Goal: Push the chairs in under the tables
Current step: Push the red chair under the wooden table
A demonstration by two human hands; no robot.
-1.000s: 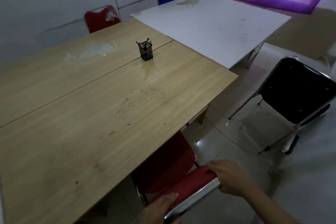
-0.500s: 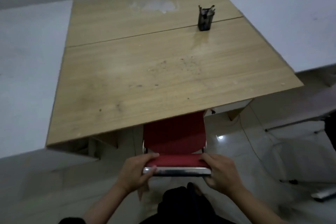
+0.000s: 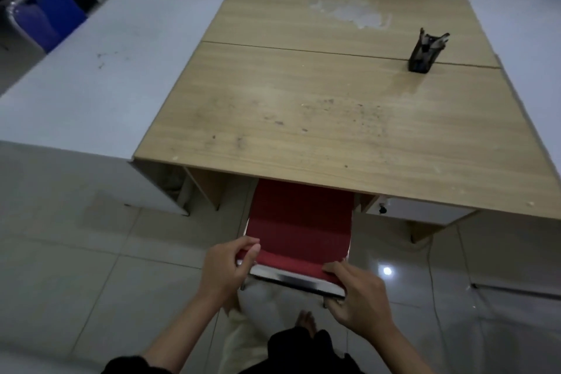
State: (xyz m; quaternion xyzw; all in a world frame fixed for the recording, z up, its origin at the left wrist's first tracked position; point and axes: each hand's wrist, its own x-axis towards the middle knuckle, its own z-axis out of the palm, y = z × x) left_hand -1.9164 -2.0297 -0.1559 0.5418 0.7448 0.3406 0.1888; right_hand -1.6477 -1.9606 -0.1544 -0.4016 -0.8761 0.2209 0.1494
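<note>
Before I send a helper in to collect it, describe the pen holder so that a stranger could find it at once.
Start at the wooden table in the middle, flanked by white tables. On its far right part, by the seam that runs across the top, stands the pen holder. It is a small dark cup with pens sticking out, the only object standing on that table.

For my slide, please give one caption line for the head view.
Both hands, left and right, hold the red chair backrest, its seat under the wooden table.
</note>
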